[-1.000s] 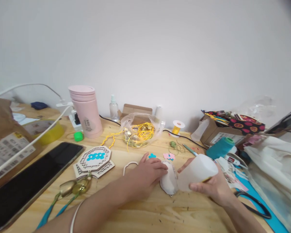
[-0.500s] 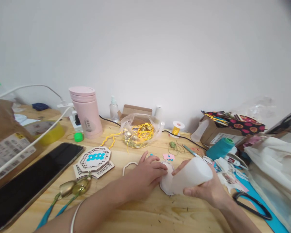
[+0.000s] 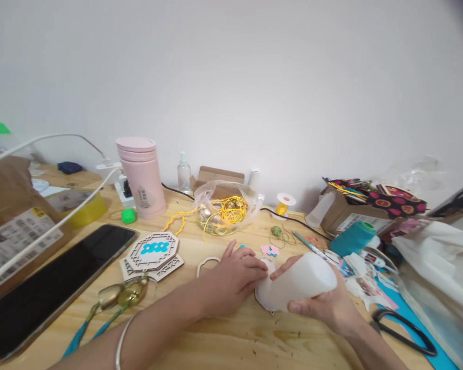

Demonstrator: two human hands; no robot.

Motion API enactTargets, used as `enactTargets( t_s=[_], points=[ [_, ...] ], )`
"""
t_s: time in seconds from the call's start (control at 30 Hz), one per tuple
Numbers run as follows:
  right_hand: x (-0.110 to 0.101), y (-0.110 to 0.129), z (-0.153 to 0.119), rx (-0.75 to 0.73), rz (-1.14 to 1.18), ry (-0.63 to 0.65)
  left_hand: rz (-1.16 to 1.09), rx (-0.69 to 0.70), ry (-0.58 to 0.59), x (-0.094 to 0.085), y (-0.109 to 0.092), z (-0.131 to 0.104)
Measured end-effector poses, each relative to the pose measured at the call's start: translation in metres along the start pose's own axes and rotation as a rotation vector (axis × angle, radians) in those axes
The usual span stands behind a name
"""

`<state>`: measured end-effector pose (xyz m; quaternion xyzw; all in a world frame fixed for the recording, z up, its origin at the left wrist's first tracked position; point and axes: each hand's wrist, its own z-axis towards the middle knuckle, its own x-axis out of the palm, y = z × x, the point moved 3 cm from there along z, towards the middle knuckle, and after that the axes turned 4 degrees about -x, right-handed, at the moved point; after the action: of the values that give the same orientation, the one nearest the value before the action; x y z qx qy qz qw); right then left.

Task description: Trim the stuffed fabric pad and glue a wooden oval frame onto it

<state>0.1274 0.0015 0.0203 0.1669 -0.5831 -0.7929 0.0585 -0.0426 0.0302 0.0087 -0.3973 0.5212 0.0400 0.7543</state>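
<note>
My right hand is wrapped round a white plastic bottle, which tilts with its broad base up to the right and its other end down to the left. That lower end is over a flat white piece with a scalloped edge, lying on the table; the bottle hides much of the piece and its own tip. My left hand lies palm down, fingers spread, fingertips on the piece's left edge. Just beyond are pink and blue flower cutouts. A pale curved strip lies left of my left hand.
Hexagonal wooden ornaments with brass bells and a phone lie left. A pink tumbler, a bag of yellow cord and a thread spool stand behind. Scissors and teal thread are right.
The view has shifted slightly, so the table things sit a little further right. Both hands, the bottle and the white piece keep nearly the same arrangement.
</note>
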Motion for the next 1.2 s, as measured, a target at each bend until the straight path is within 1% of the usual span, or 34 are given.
enactTargets(
  t_s=[0.07,0.2,0.4,0.6,0.73,0.9,1.0,1.03,1.07,1.1,1.17,1.2],
  points=[
    [0.001,0.0,0.0,-0.004,-0.001,-0.003,-0.002,-0.006,-0.004,0.0,0.0,0.0],
    [0.004,0.001,0.001,0.01,0.032,0.032,0.013,0.007,-0.012,0.001,0.0,0.0],
    [0.006,0.001,0.004,0.013,-0.004,0.001,-0.027,-0.003,0.003,-0.001,0.0,0.0],
    [0.007,-0.001,0.007,0.0,0.036,-0.035,-0.041,-0.009,0.013,-0.002,-0.002,0.0],
    [0.007,-0.001,0.007,0.011,0.051,-0.001,-0.03,0.0,0.015,-0.002,-0.003,0.002],
    [0.009,0.001,0.008,-0.001,0.077,-0.021,-0.018,-0.004,0.025,-0.001,-0.001,0.001],
    [0.003,0.0,0.006,0.013,0.074,0.017,-0.019,-0.021,0.02,-0.002,0.0,0.0],
    [-0.002,-0.001,0.004,0.027,0.06,0.001,-0.016,-0.029,0.017,-0.002,0.0,-0.001],
    [-0.01,-0.003,0.003,0.039,0.04,-0.045,-0.012,-0.037,0.016,-0.002,0.0,-0.001],
    [-0.02,-0.005,0.001,0.049,0.026,-0.128,-0.005,-0.04,0.015,-0.002,0.001,-0.001],
    [-0.04,-0.009,-0.003,0.035,0.035,-0.373,0.021,-0.036,0.013,-0.002,0.002,-0.001],
    [-0.048,-0.011,-0.004,0.019,0.057,-0.47,0.038,-0.031,0.012,-0.002,0.002,-0.001]
  ],
)
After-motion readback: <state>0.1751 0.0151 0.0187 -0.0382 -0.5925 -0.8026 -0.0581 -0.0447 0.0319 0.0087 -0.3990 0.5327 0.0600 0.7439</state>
